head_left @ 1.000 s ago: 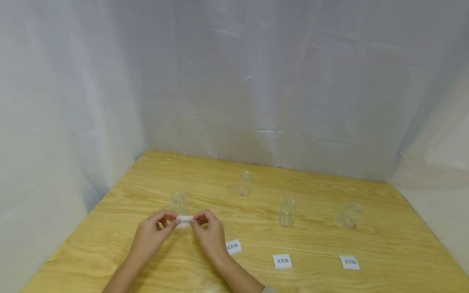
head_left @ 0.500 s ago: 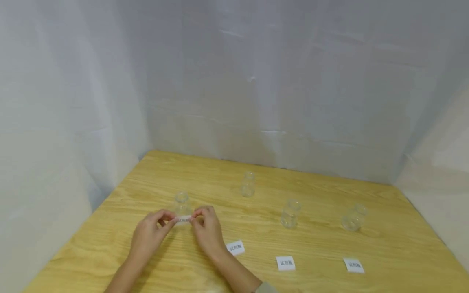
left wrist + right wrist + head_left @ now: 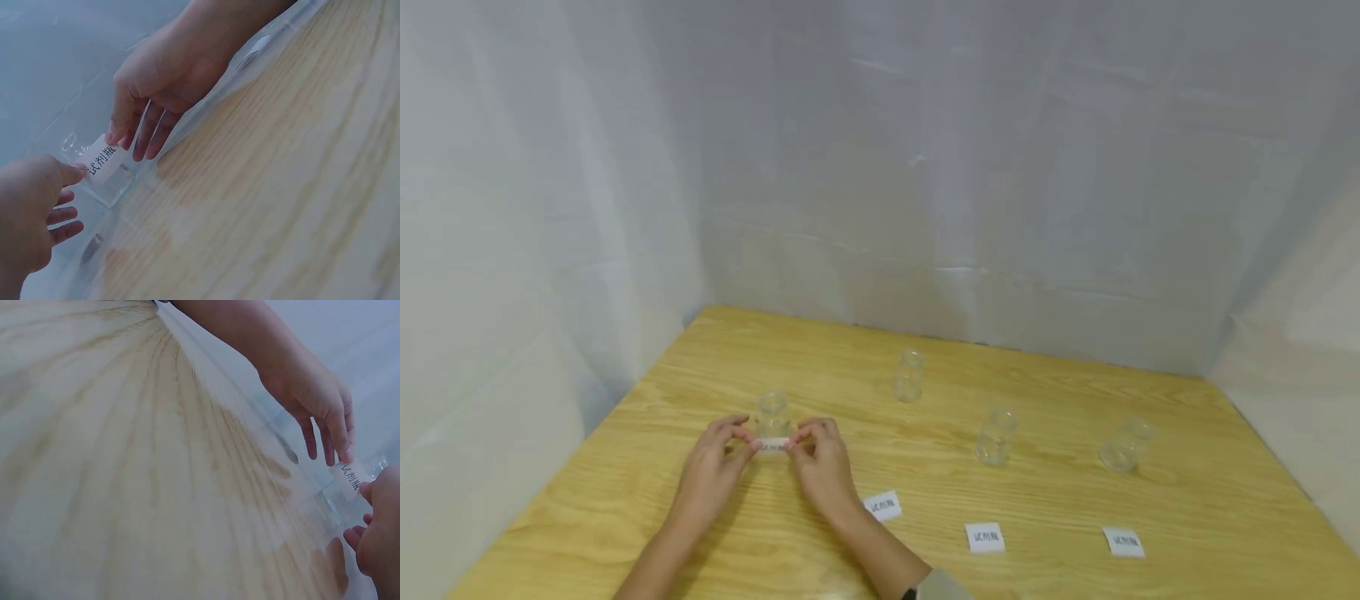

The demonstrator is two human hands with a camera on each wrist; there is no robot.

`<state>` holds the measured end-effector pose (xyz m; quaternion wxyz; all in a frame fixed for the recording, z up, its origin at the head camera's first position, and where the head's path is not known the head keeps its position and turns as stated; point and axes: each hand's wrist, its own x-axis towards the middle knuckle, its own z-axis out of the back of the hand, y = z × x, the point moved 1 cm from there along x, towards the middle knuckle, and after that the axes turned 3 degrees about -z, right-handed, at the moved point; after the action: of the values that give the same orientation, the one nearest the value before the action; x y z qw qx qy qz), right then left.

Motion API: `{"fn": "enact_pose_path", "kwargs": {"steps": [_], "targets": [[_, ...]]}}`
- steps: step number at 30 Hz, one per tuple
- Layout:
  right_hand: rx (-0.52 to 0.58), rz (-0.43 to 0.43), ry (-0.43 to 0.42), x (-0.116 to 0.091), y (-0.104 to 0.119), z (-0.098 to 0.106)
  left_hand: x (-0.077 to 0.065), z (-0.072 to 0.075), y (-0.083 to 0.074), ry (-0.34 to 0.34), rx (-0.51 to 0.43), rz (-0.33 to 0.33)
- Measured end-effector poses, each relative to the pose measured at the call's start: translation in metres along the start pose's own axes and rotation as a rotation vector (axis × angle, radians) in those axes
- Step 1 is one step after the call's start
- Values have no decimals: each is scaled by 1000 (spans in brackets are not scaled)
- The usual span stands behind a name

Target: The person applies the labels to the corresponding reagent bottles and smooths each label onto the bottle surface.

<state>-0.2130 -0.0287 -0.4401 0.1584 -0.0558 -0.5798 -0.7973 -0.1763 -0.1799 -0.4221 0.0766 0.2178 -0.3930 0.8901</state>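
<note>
Label [image 3: 772, 445], L hand [image 3: 709, 468] & R hand [image 3: 824, 468] pinching ends, in front of clear btl [image 3: 772, 410]

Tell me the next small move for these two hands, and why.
Probably press the white label gently and evenly onto the clear glass bottle: the left hand and right hand pinch its opposite ends, holding it across the bottle's near side. Whether it already sticks, I cannot tell.
</note>
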Motion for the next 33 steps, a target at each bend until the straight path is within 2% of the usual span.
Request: {"fn": "enact_pose_path", "kwargs": {"steps": [6,14,18,24,33], "targets": [[9,11,-13,2,-1,-1,2,-5,4,14,-99,-3],[33,39,-24,7,-6,-2,4,-11,6,-9,-142,-56],[44,46,-29,9,-8,-3,5,-12,7,-6,-166,-56],[62,53,-29,8,-10,-5,6,-13,10,2,-181,-38],[56,58,-28,9,-9,-7,6,-12,12,-3,-167,-47]]}}
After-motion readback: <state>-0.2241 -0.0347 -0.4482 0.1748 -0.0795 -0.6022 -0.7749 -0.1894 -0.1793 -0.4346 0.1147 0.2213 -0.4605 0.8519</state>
